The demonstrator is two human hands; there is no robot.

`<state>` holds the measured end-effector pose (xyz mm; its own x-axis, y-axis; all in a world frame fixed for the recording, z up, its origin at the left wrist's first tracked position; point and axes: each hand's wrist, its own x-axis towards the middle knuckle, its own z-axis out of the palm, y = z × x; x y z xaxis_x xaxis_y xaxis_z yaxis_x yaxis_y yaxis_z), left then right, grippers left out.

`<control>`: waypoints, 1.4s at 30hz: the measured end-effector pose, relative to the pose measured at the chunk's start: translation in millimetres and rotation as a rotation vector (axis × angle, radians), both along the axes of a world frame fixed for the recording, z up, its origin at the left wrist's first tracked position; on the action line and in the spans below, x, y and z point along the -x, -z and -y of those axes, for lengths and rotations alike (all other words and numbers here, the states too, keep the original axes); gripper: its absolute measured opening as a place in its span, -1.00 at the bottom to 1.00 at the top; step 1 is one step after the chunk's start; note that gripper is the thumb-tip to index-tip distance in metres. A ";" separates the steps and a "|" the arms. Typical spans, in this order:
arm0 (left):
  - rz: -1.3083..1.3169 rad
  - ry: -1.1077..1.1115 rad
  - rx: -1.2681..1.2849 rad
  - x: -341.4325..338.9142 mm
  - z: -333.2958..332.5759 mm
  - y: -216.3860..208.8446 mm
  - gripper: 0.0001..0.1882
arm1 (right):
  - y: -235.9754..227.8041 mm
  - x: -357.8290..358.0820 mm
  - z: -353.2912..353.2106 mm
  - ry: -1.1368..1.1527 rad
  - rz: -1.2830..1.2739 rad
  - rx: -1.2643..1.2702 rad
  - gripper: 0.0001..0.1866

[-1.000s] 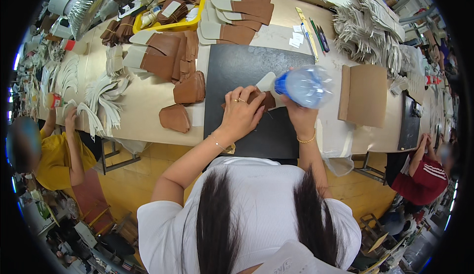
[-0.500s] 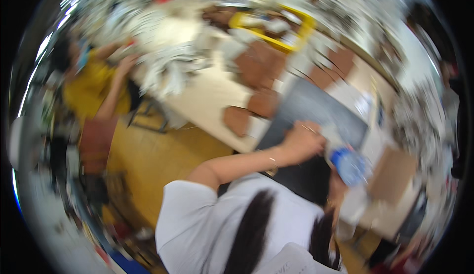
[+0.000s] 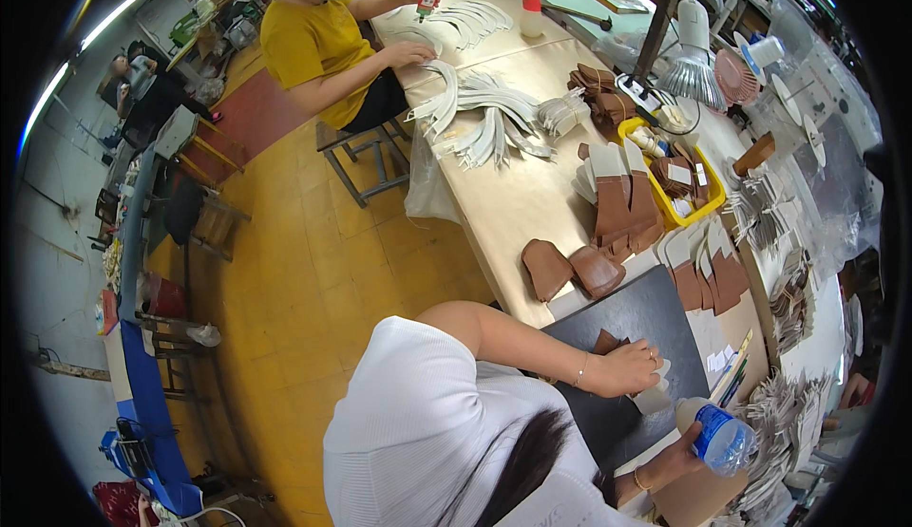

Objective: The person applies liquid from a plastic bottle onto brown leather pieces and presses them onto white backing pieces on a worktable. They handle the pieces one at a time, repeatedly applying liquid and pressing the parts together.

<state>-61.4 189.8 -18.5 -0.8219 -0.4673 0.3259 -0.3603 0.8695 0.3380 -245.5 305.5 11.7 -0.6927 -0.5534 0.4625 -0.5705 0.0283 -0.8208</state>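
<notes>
My left hand (image 3: 625, 368) is closed, its fingers pinching a pale, flat cut piece (image 3: 653, 401) against the black board (image 3: 608, 310). Part of that piece is hidden under the fingers. Beside the wrist, a small brown piece (image 3: 606, 342) lies on the board. My right hand (image 3: 668, 462) is wrapped round a clear plastic bottle (image 3: 727, 440) with a blue label. The bottle is tilted at the board's right edge, and its whitish end points toward my left hand.
Brown leather pieces (image 3: 548, 271) lie beyond the board, near a yellow basket (image 3: 717, 202). Pale strips are stacked at right (image 3: 779, 437). A lamp (image 3: 692, 81) overhangs the table's far side. Across the table's left, a co-worker in yellow (image 3: 313, 47) handles strips and a small red-labelled bottle (image 3: 427, 3).
The view has swung and sharpened. Both hands now appear lower in the picture, with the bottle still in my right hand and my left hand still over the board.
</notes>
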 end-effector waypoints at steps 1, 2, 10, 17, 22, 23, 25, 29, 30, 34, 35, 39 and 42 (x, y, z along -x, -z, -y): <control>-0.019 0.001 0.027 -0.1 -0.3 -0.1 -0.79 | -1.5 -1.1 0.2 0.009 0.026 -0.011 -0.38; -0.036 0.001 0.036 -0.7 -0.3 -1.2 -0.79 | -1.8 -1.4 0.6 -0.008 0.042 0.015 -0.38; 0.084 0.044 -0.340 1.7 13.0 -9.7 -0.82 | 5.8 21.5 -19.0 0.033 0.016 0.059 -0.37; -0.175 0.076 -0.724 4.0 48.5 4.0 -0.73 | 7.7 27.7 -26.1 0.121 -0.014 0.079 -0.44; -0.264 -0.033 -1.149 -8.5 63.6 -10.6 -0.74 | -1.4 20.2 -25.1 0.081 0.038 0.086 -0.46; -0.315 -0.047 -1.246 -11.6 67.2 -13.4 -0.76 | -0.3 21.8 -25.2 0.079 0.048 0.087 -0.46; -0.406 -0.072 -1.473 -27.9 74.1 -30.9 -0.79 | -1.3 19.6 -24.2 0.076 0.077 0.087 -0.47; -0.694 -0.147 -1.580 -56.2 88.0 -45.0 -0.70 | 6.0 27.0 -25.3 0.049 0.052 0.102 -0.47; -0.755 -0.154 -1.593 -62.9 92.7 -44.5 -0.66 | 5.6 25.8 -24.4 0.048 0.062 0.103 -0.47; -1.099 -0.120 -1.556 -84.1 106.5 -42.6 -0.54 | -1.6 12.1 -20.8 0.115 0.133 0.060 -0.46; -1.109 -0.175 -1.538 -88.8 110.1 -42.8 -0.54 | -2.4 10.6 -19.4 0.102 0.129 0.071 -0.46; -1.129 -0.300 -1.489 -110.4 126.9 -45.5 -0.54 | 0.7 16.5 -18.4 0.059 0.087 0.126 -0.43; -1.091 -0.517 -1.339 -137.1 136.6 -56.4 -0.53 | 5.0 18.0 -17.9 0.036 0.075 0.165 -0.42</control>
<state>75.7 53.3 37.9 -0.2188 -0.9528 -0.2107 0.3637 -0.2800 0.8884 -263.5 323.4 6.7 -0.7467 -0.4483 0.4913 -0.5089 -0.0905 -0.8561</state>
